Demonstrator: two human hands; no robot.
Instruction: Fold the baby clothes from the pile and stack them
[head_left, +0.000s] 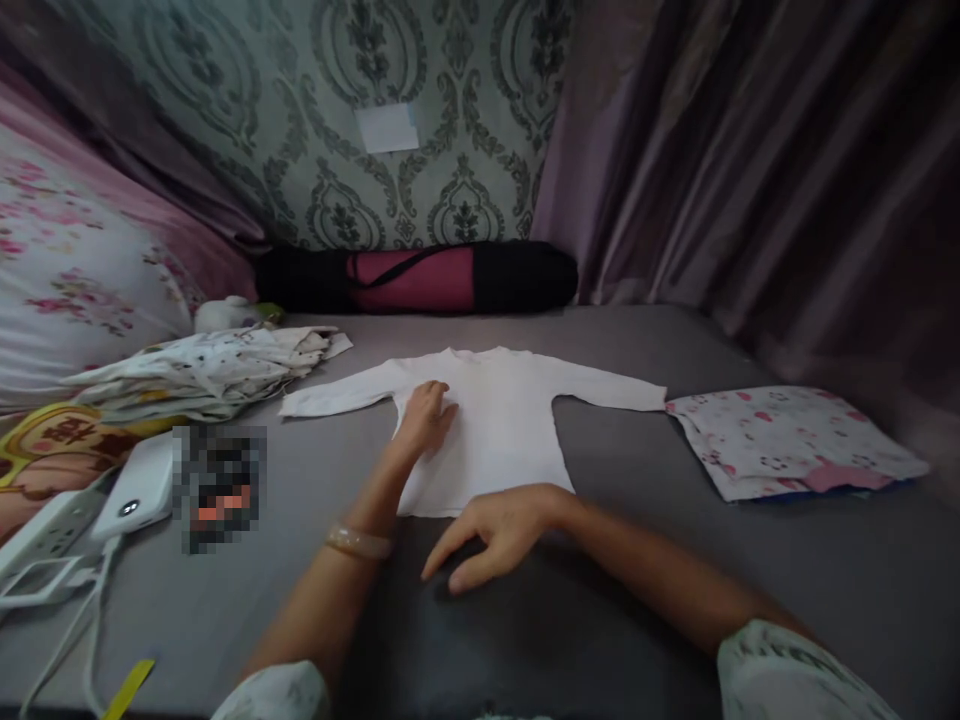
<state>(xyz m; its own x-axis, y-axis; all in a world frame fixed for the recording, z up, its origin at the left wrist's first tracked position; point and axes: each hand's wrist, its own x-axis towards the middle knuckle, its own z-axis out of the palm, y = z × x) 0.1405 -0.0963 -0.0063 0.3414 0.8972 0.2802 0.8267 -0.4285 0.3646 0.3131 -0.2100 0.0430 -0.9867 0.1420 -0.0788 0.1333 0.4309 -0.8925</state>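
Observation:
A white long-sleeved shirt (495,430) lies spread flat on the grey bed sheet (637,600), its sleeves stretched out to both sides and its neckline toward the wall. My left hand (429,418) is over the left side of the shirt's body, fingers slightly bent and apart, holding nothing; whether it presses on the cloth I cannot tell. Just at the shirt's bottom hem, my right hand (495,538) hovers with its fingers pointing left and apart, and nothing is in it. Part of the hem is hidden behind that hand and wrist.
Folded patterned clothes (795,440) touch the right sleeve's end. At left lie a crumpled pile of clothes (210,370), a white power bank (139,490), a power strip (45,535) with cables and a yellow strip (129,690). Against the wall rests a black and pink bag (420,280).

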